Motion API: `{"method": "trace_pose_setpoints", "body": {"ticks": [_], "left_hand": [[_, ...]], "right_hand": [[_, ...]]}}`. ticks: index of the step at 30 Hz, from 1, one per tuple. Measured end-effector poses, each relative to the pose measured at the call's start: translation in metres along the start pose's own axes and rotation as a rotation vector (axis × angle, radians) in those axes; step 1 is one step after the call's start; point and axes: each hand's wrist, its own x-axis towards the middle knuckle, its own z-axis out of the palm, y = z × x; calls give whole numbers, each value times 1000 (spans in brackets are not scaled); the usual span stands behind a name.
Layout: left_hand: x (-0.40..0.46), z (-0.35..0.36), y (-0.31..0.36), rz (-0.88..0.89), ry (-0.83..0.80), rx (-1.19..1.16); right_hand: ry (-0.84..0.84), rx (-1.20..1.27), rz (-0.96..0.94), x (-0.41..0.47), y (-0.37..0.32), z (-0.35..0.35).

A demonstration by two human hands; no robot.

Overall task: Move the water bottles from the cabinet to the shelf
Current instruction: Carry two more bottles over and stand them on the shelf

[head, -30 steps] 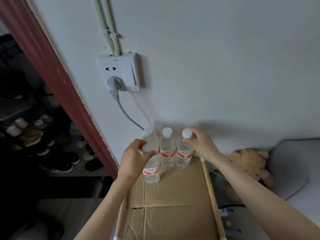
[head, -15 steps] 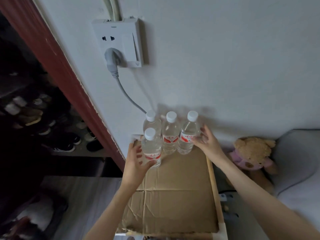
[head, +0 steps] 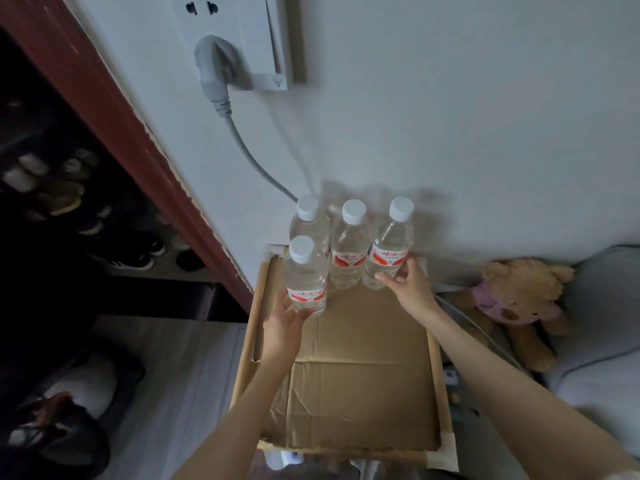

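Observation:
Three clear water bottles with white caps and red labels stand in a row against the wall: left (head: 309, 226), middle (head: 349, 247), right (head: 393, 244). Another such bottle (head: 305, 276) stands in front of the left one. All rest upright on the cardboard-lined top of the wooden shelf (head: 437, 368). My left hand (head: 284, 322) lies below the front bottle, fingers spread, fingertips at its base. My right hand (head: 410, 285) is at the foot of the right bottle, fingers loosely apart and just touching it.
A white wall socket (head: 249, 36) with a grey plug and cable (head: 242, 143) hangs above the bottles. A teddy bear (head: 519, 296) sits right of the shelf beside a grey cushion (head: 602, 306). Left is a red door frame (head: 131, 133) and dark shoe racks (head: 69, 209).
Both hands have slid down from the bottle caps to the bottle bases and loosened. The front bottle now stands on the cardboard. The camera has tilted down and closer.

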Motion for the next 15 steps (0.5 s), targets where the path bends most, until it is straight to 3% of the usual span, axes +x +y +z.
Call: {"method": "trace_pose_setpoints", "body": {"ticks": [15], "left_hand": [[0,-2,5,57,-69,64]], "right_hand": [[-34,111,28,-1,0,1]]}}
